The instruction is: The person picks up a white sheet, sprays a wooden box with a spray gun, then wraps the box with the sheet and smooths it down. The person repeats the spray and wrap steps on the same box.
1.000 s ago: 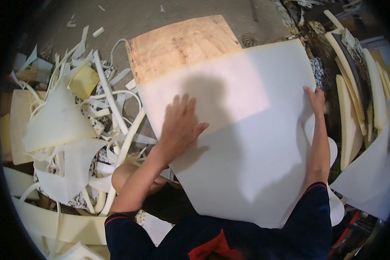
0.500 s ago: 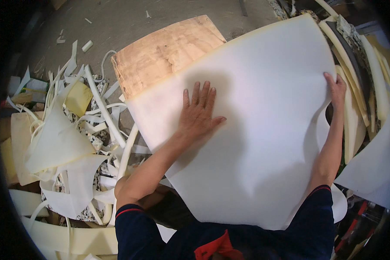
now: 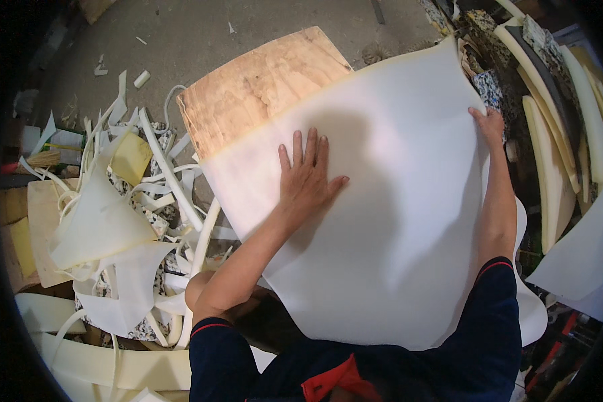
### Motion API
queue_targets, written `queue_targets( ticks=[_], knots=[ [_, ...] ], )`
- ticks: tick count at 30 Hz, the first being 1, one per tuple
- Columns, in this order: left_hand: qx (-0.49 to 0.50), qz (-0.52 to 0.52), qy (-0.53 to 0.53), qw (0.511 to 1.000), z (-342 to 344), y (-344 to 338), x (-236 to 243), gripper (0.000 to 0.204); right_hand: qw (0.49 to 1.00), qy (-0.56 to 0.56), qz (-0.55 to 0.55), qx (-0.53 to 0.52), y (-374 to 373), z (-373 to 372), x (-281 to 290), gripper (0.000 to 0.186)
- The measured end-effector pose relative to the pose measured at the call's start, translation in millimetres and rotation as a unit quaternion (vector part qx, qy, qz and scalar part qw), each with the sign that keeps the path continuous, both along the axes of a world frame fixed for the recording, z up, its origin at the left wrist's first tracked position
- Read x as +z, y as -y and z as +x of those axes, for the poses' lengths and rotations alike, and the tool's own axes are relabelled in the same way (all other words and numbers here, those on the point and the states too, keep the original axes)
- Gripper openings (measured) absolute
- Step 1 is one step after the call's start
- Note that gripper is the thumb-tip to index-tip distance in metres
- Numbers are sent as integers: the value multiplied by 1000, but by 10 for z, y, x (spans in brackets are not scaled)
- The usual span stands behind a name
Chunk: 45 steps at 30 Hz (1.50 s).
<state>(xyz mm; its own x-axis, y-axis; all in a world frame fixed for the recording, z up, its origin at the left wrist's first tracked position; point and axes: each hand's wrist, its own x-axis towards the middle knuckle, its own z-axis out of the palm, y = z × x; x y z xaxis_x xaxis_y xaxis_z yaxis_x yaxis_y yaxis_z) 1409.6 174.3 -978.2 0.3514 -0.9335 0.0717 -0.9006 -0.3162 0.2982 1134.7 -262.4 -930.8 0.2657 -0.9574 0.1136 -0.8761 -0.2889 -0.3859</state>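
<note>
A large white foam sheet (image 3: pixel 382 221) with a yellowish far edge lies over a wooden board (image 3: pixel 261 87), whose far left part shows bare. My left hand (image 3: pixel 306 175) presses flat on the left half of the sheet, fingers stretched out and thumb apart. At the sheet's right edge my right hand (image 3: pixel 492 127) is closed on it, thumb on top and the other fingers hidden beneath. Below that hand the edge curves and bends downward.
Foam offcuts and strips (image 3: pixel 104 221) lie heaped at the left, with a yellow foam piece (image 3: pixel 130 159) among them. On the right stand stacked foam slabs (image 3: pixel 549 174). Small scraps (image 3: pixel 141 79) dot the grey floor (image 3: pixel 201 33).
My right hand has moved left with the sheet's right edge, drawing its far right corner inward and uncovering speckled foam behind. My left hand stays flat in nearly the same place.
</note>
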Motion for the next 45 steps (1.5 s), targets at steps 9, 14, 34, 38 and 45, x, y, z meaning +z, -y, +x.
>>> queue_targets(
  ticks=[9,14,34,38,45],
  knots=[
    [-34,-10,52,998,42,195,-1,86,996,-62,47,-35,-12,26,-171,56],
    [-58,-58,21,996,105,572,-49,80,992,-97,62,-60,-44,83,-167,52],
    [57,-159,25,985,34,1693,-280,82,997,-81,-14,-3,-171,36,-303,52],
    [124,-132,13,983,240,1261,-237,83,996,-71,43,-5,-122,-57,-327,63],
    [230,94,34,968,812,-191,-85,83,991,-130,28,-5,-215,-43,-364,65]
  ],
)
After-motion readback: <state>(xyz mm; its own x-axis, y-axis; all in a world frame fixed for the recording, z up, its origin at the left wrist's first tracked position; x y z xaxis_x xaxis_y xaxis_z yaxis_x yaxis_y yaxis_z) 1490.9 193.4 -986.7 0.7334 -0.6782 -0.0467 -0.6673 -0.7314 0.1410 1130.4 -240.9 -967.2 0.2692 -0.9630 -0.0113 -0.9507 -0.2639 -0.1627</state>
